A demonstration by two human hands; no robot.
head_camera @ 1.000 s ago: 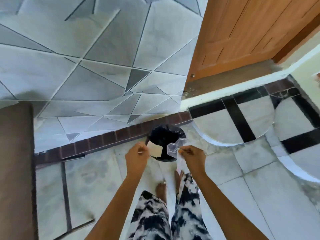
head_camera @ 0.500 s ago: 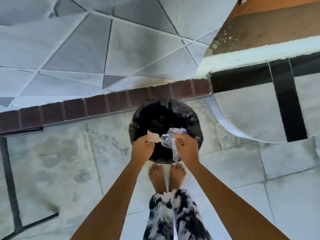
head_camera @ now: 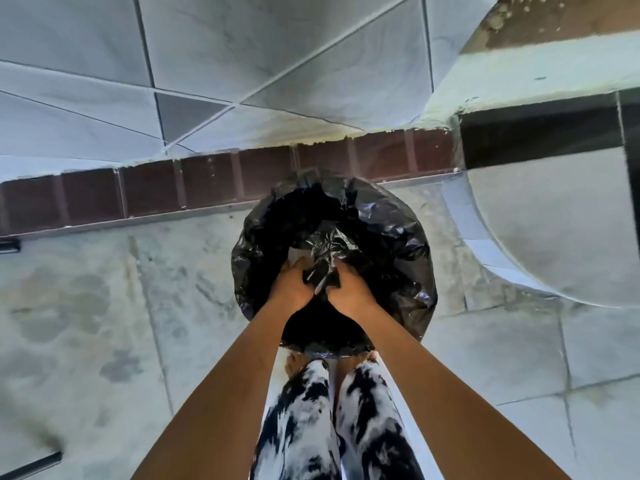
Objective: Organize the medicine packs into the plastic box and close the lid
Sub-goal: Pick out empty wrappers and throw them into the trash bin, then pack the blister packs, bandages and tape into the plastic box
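Note:
No medicine packs and no plastic box are in view. I stand over a round bin lined with a black plastic bag (head_camera: 398, 244). Both my hands are down inside its mouth, close together. My right hand (head_camera: 349, 292) is shut on a crumpled clear plastic wrapper (head_camera: 325, 251), which bulges up between the two hands. My left hand (head_camera: 289, 287) is shut on a small pale card scrap (head_camera: 293, 254); only its tip shows above my fingers. The bottom of the bin is dark and hidden.
The bin stands on a grey tiled floor (head_camera: 138, 323) next to a low dark red brick border (head_camera: 173, 192) below a grey tiled wall. My bare feet and patterned trousers (head_camera: 332, 410) are right behind the bin. A white curved inlay (head_camera: 485, 251) lies to the right.
I have stepped up to the bin and leaned over it. Both hands have moved from above its rim down into the black bag, still holding the wrapper and the card scrap.

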